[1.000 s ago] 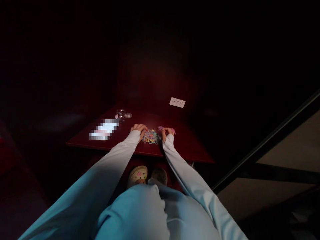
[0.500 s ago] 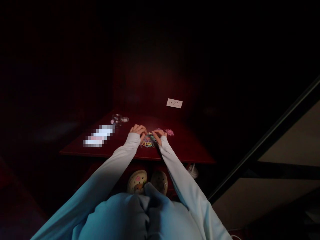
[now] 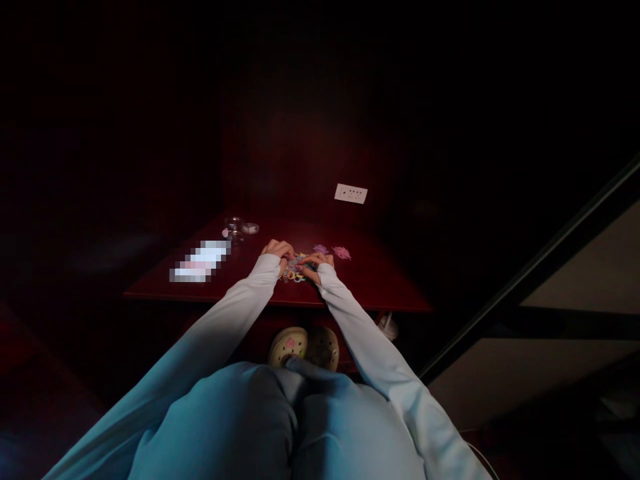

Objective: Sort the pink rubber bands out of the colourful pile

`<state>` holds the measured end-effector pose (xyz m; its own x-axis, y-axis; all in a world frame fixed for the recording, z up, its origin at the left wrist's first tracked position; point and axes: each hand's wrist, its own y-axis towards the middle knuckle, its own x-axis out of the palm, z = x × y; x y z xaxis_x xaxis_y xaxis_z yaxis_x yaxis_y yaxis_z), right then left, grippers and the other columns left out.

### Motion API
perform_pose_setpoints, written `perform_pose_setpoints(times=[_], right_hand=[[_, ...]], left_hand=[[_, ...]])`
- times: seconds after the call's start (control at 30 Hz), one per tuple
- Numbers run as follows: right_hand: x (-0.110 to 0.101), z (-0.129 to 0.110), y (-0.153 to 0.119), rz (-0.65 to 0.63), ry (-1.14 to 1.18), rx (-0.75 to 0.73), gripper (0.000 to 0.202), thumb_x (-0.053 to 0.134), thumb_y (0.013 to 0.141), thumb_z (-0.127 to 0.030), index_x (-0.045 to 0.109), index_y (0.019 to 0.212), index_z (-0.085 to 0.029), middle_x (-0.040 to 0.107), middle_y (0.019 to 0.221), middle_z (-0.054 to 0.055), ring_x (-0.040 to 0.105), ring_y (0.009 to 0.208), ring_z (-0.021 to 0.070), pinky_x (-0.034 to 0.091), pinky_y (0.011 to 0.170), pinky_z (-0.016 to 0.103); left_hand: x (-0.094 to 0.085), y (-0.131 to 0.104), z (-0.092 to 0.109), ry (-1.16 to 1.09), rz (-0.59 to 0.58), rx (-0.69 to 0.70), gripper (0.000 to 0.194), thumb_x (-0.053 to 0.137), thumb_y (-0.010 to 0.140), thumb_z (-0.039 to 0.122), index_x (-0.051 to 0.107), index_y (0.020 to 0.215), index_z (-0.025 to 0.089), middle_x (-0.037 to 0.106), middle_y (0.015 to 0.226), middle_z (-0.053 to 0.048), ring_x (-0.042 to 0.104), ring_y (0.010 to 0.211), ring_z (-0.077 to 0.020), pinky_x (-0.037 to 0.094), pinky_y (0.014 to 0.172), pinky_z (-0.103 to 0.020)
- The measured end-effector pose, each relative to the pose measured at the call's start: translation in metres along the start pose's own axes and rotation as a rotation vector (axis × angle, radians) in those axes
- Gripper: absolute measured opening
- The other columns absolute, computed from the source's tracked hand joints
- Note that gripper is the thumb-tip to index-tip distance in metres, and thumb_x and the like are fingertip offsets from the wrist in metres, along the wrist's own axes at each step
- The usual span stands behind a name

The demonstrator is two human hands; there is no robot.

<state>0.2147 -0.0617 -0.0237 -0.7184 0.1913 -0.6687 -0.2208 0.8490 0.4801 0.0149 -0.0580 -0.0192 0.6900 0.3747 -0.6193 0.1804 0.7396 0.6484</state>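
A heap of small, multicoloured rings that look like elastic hair ties (image 3: pixel 296 267) lies near the front edge of the dark red table. My left hand (image 3: pixel 279 251) is at the heap's left side, fingers bent over it and thumb apart below them. From the right, my right hand (image 3: pixel 320 263) reaches into the same heap with its fingers stretched left and its thumb held apart. I see nothing gripped in either hand, though the fingertips are small and partly lost among the rings. Just behind my right hand are a purple pile (image 3: pixel 320 249) and a pink pile (image 3: pixel 342 253).
At the table's (image 3: pixel 380 287) back left stand a clear jar (image 3: pixel 234 229) and a round lid-like piece (image 3: pixel 251 228). A bright, pixelated rectangle (image 3: pixel 203 261) lies left of my arm. A white socket plate (image 3: pixel 351 193) is on the back wall. Clogs (image 3: pixel 289 345) show below the table.
My view has tilted slightly, so the table sits higher. My right hand's fingers have moved from a close pinch to reaching across the heap, and the purple pile shows more fully.
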Motion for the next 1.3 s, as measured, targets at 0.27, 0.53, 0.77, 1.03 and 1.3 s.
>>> perform_pose_setpoints(times=[0.27, 0.53, 0.77, 1.03, 1.3], right_hand=[[0.0, -0.014, -0.008, -0.069, -0.199, -0.135, 0.033, 0.084, 0.079, -0.048, 0.081, 0.11, -0.036, 0.063, 0.124, 0.004, 0.044, 0.114, 0.0257, 0.034, 0.101, 0.039], [0.004, -0.028, -0.006, -0.139, -0.297, -0.325, 0.034, 0.076, 0.087, -0.053, 0.079, 0.118, -0.039, 0.06, 0.135, 0.005, 0.043, 0.117, 0.0277, 0.036, 0.101, 0.041], [0.006, -0.027, -0.001, -0.037, -0.295, -0.231, 0.02, 0.073, 0.092, -0.043, 0.083, 0.104, -0.032, 0.064, 0.129, 0.006, 0.041, 0.114, 0.0285, 0.035, 0.1, 0.042], [0.0, -0.041, -0.01, -0.054, -0.319, -0.221, 0.028, 0.066, 0.095, -0.032, 0.078, 0.121, -0.032, 0.064, 0.131, 0.005, 0.044, 0.115, 0.0279, 0.035, 0.101, 0.04], [0.006, -0.054, -0.013, -0.116, -0.321, -0.247, 0.022, 0.068, 0.096, -0.039, 0.081, 0.111, -0.032, 0.065, 0.131, 0.004, 0.043, 0.118, 0.0266, 0.035, 0.102, 0.039]], left_hand=[[-0.003, -0.001, -0.009, -0.075, 0.124, -0.119, 0.023, 0.049, 0.069, 0.003, 0.058, 0.072, 0.023, 0.073, 0.102, -0.003, 0.056, 0.102, -0.0254, 0.042, 0.101, -0.041], [-0.007, -0.001, 0.002, 0.017, 0.075, -0.128, 0.023, 0.05, 0.078, 0.004, 0.062, 0.077, 0.024, 0.071, 0.1, -0.004, 0.055, 0.103, -0.0272, 0.042, 0.096, -0.04], [-0.01, -0.004, 0.011, 0.14, 0.025, -0.112, 0.017, 0.055, 0.08, 0.008, 0.061, 0.077, 0.024, 0.069, 0.095, -0.004, 0.055, 0.101, -0.0276, 0.04, 0.09, -0.04], [-0.015, -0.006, 0.003, 0.024, 0.209, -0.227, 0.023, 0.045, 0.08, 0.006, 0.059, 0.072, 0.023, 0.07, 0.091, -0.005, 0.058, 0.093, -0.0247, 0.043, 0.095, -0.037], [-0.019, -0.006, 0.017, 0.179, 0.175, -0.264, 0.022, 0.048, 0.083, 0.008, 0.06, 0.073, 0.023, 0.071, 0.092, -0.006, 0.06, 0.097, -0.027, 0.043, 0.092, -0.04]])
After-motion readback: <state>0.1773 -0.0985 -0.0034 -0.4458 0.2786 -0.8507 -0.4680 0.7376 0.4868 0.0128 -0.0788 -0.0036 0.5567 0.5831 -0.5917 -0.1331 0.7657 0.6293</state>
